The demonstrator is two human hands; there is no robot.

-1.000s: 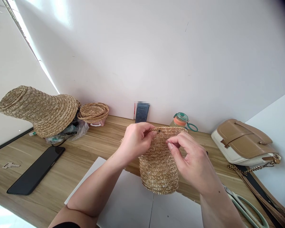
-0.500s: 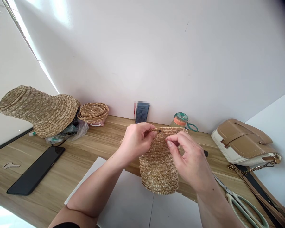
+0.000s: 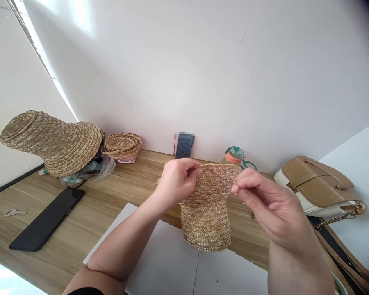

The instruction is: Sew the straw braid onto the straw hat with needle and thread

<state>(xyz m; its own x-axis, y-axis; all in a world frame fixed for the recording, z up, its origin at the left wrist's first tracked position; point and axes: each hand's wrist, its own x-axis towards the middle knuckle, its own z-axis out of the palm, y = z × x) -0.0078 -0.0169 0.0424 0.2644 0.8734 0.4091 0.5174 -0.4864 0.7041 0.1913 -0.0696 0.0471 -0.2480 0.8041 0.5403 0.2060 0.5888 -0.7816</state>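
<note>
head cam | faces forward-down | close over wooden desk (image 3: pixel 117 192)

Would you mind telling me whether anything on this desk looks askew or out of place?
Only the large straw hat: it lies tipped on its side atop a crumpled plastic bag by the wall. Nothing looks spilled or damaged.

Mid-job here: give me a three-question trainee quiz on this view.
1. True or false: the left hand grips the rim of the small woven basket.
2. What lies flat at the left of the wooden table? A) black phone B) scissors C) book
3. The right hand has its fingers pinched beside the basket's ____.

Key: 1 true; 2 A, the black phone; 3 rim.
</note>
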